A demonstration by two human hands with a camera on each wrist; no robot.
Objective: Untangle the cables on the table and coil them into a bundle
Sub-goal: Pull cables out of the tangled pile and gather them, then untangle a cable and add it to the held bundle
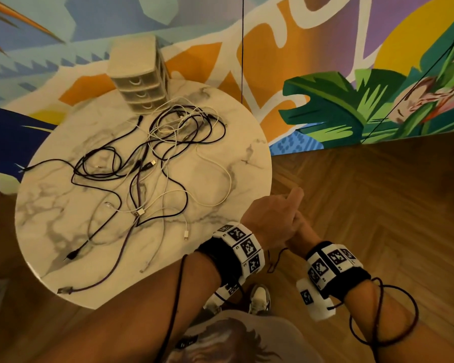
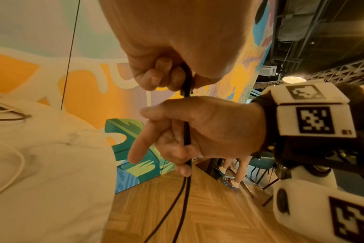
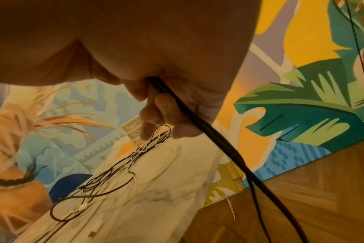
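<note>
Several black, white and purple cables lie in a tangle [image 1: 152, 163] on the round marble table [image 1: 233, 163]. Both my hands hang past the table's right edge, over the floor. My left hand [image 1: 273, 216] is uppermost, its fingers [image 2: 156, 75] curled round one black cable [image 2: 187, 136]. Just below it my right hand [image 2: 177, 148] grips the same cable with one finger sticking out; in the head view the left hand mostly hides it. Two black strands hang from my right hand [image 3: 156, 111] toward the floor [image 3: 197, 122]. The tangle [image 3: 114, 167] lies untouched.
A small beige drawer unit [image 1: 139, 74] stands at the table's far edge, against a painted wall. Wooden floor [image 1: 378, 205] lies to the right. Dark braided leads loop round both forearms [image 1: 391, 310]. A white cable [image 2: 21, 164] curves across the tabletop near the edge.
</note>
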